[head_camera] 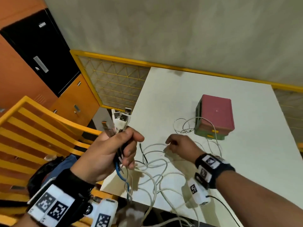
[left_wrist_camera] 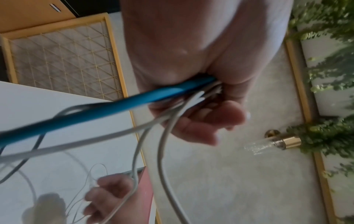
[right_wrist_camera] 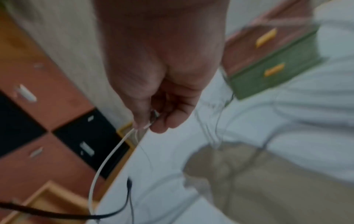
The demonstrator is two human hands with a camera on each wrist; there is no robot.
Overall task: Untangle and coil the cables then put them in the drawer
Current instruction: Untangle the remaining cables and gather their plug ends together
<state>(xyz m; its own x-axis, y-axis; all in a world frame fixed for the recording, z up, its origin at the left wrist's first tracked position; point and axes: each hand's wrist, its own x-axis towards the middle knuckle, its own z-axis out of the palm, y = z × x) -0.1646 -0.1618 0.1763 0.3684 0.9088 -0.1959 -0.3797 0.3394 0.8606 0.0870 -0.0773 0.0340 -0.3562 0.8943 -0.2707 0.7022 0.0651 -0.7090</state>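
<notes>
A bundle of cables (head_camera: 122,128) is clenched in the fingers of the left hand (head_camera: 106,154), the plug ends gathered above the fist and a blue cable (left_wrist_camera: 107,109) with white strands trailing below it. One thin white cable (head_camera: 154,145) is pinched between thumb and fingertips of the right hand (head_camera: 180,147). Beneath and between both hands, loose loops are spread over the white table (head_camera: 246,161). Beyond the right fingers stands the small drawer box (head_camera: 214,117), its drawers shut. Untangling is judged barely begun; nothing is coiled or stowed.
</notes>
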